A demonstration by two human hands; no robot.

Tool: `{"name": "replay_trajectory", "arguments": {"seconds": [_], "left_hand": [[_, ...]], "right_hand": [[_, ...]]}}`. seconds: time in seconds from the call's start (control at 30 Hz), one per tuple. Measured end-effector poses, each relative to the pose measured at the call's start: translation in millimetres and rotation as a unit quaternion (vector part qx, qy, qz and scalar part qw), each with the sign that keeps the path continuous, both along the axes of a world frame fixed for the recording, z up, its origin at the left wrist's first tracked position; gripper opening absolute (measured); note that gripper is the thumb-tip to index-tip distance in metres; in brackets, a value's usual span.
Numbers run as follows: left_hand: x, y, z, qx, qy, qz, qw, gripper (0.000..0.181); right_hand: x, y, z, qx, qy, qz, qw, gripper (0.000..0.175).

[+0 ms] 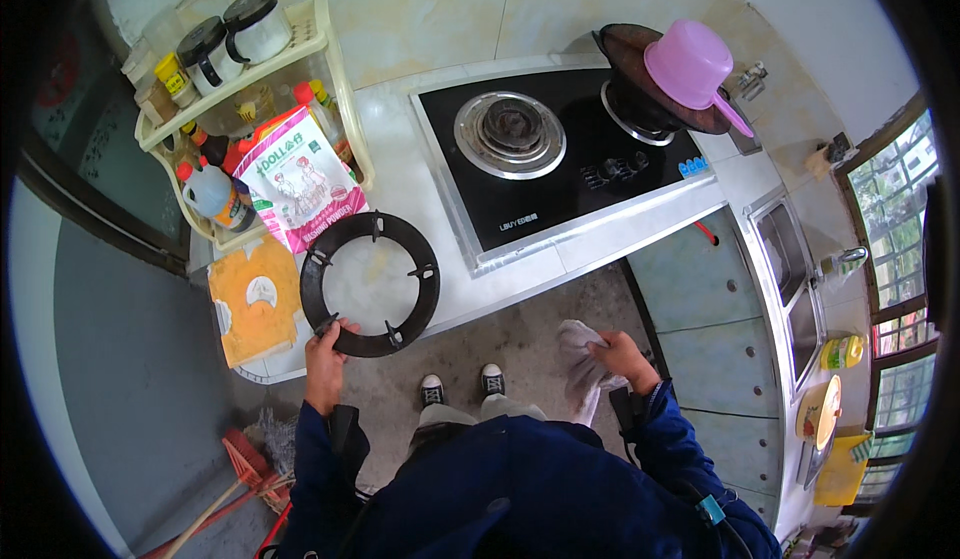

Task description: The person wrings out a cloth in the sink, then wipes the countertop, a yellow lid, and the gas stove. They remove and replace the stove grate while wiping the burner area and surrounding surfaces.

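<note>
My left hand (pixel 328 356) grips the lower left edge of a black metal wok ring (pixel 429 304) with several prongs, over the white tiled counter. A damp, stained cloth (pixel 581 356) hangs from my right hand (pixel 622 356), in front of the counter. The black glass gas hob (pixel 540 214) has its left burner (pixel 511 135) uncovered, with no ring on it. Over the right burner a dark wok (pixel 630 56) sits on its stand, and a pink plastic dipper (pixel 686 63) lies in it.
Behind the ring, a washing powder bag (pixel 304 180) leans on a cream plastic rack (pixel 330 41) of jars and bottles. An orange-yellow sheet (pixel 251 300) lies at the counter's left end. A sink (pixel 784 251) is at the right, with brooms (pixel 251 461) on the floor at lower left.
</note>
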State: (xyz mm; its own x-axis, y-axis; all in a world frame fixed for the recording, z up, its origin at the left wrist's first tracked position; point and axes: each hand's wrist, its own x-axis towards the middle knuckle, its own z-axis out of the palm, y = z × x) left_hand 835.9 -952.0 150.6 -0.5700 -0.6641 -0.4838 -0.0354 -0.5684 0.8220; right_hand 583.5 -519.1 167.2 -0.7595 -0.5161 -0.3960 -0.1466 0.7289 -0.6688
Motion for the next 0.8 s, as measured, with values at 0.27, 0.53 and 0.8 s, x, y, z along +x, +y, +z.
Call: {"name": "replay_trajectory", "arguments": {"seconds": [0.27,0.53,0.8], "left_hand": [[34,-28,25,-0.366,-0.115,0.07,0.921,0.03],[-92,113,113,-0.311,0.038,-0.458,0.832,0.049],[-198,237,28,-0.414,0.203,-0.459,0.759,0.082]], "right_hand": [[3,15,32,-0.23,-0.141,-0.235,0.934,0.025],[8,5,19,-0.243,-0.058,-0.342,0.906,0.031],[10,16,85,-0.331,-0.123,-0.229,0.907,0.025]]}}
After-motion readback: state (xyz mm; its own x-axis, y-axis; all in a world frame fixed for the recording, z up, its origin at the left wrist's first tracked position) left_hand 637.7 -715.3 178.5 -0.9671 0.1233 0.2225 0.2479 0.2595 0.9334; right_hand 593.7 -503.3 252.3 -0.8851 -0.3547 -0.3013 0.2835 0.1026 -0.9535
